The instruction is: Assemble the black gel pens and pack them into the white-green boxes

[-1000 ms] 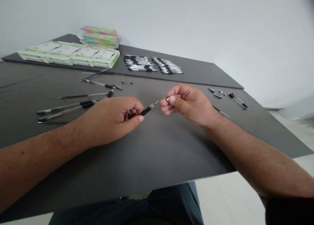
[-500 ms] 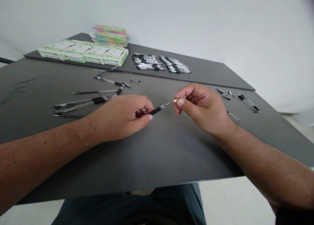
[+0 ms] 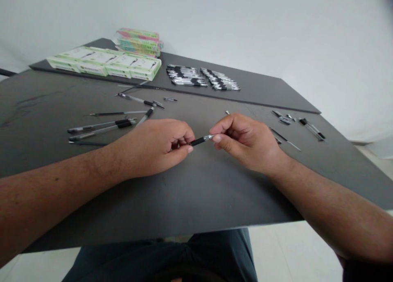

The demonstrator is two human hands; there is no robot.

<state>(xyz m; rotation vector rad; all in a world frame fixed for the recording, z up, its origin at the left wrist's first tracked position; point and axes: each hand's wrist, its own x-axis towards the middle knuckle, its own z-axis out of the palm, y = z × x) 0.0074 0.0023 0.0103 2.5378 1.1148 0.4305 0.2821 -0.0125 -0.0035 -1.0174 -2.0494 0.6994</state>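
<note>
My left hand (image 3: 158, 144) is closed around a black pen (image 3: 199, 141), low over the dark grey table (image 3: 190, 192); only the black grip and silver front stick out toward the right. My right hand (image 3: 245, 140) is closed too, its thumb and forefinger pinching the silver tip at the pen's front end. Both hands meet near the table's middle. The rest of the pen's barrel is hidden inside my left fist.
Loose pens and refills (image 3: 104, 126) lie left of my left hand. Small pen parts (image 3: 294, 122) are scattered at the right. Two rows of assembled pens (image 3: 202, 78), green-white boxes (image 3: 107, 64) and a stack of colourful packets (image 3: 139, 41) sit at the back.
My right hand has come down and left, bringing the small silver tip onto the front of the pen. The gap between the two hands has closed.
</note>
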